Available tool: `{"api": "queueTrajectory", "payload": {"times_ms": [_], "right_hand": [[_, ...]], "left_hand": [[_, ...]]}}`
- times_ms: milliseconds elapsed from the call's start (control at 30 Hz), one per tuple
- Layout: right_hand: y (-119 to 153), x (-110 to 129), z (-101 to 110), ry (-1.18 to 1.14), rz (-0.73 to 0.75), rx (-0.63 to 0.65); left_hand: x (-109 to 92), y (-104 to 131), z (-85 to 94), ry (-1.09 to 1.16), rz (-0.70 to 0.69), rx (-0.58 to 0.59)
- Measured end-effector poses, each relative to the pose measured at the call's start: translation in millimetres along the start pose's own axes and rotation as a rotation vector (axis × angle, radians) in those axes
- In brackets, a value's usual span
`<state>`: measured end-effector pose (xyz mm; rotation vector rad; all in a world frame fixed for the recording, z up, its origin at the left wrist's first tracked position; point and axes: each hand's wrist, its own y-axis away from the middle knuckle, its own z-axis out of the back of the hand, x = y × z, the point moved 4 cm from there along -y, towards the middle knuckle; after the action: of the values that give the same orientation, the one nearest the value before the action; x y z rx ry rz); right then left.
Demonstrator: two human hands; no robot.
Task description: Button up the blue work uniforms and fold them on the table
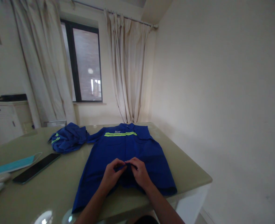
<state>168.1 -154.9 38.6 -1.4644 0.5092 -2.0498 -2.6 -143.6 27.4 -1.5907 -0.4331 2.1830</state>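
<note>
Both the left hand (111, 175) and the right hand (139, 171) are pinching the front placket of the blue jacket (124, 154), fingertips meeting between them.

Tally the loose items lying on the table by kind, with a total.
Blue work garments with yellow-green reflective stripes: 2, the flat jacket pinched by the left hand and right hand, and the bunched garment.
Dark flat phones: 1
Light blue face masks: 1
Total: 4
</note>
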Motion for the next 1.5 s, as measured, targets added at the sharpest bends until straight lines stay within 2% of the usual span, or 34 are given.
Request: {"api": "queueTrajectory", "payload": {"times_ms": [333,600,767,967,1100,1267,1500], "right_hand": [[2.6,3.8,-2.0,0.050,0.005,0.053],[4.0,10.3,0.4,0.067,-0.043,0.039],[2.2,4.5,1.1,-0.022,-0.049,-0.032],[3.0,1.2,2.9,-0.045,-0.065,-0.051],[3.7,-1.7,3.9,-0.044,-0.147,-0.063],[5.2,-5.9,4.5,-0.024,-0.196,-0.078],[4.7,-8.3,7.6,-0.035,-0.171,-0.087]], "left_hand": [[-3.7,0.3,0.7,-0.064,-0.089,-0.046],[-1.7,0.9,-0.5,-0.059,-0.087,-0.010],[3.6,0.0,-1.4,-0.057,-0.050,-0.010],[10.7,-2.8,-3.3,0.095,0.056,0.090],[11.9,-3.1,-1.3,0.119,0.092,0.137],[11.5,-1.7,0.8,0.114,0.103,0.152],[14.6,-1.0,0.3,0.116,0.108,0.160]]}}
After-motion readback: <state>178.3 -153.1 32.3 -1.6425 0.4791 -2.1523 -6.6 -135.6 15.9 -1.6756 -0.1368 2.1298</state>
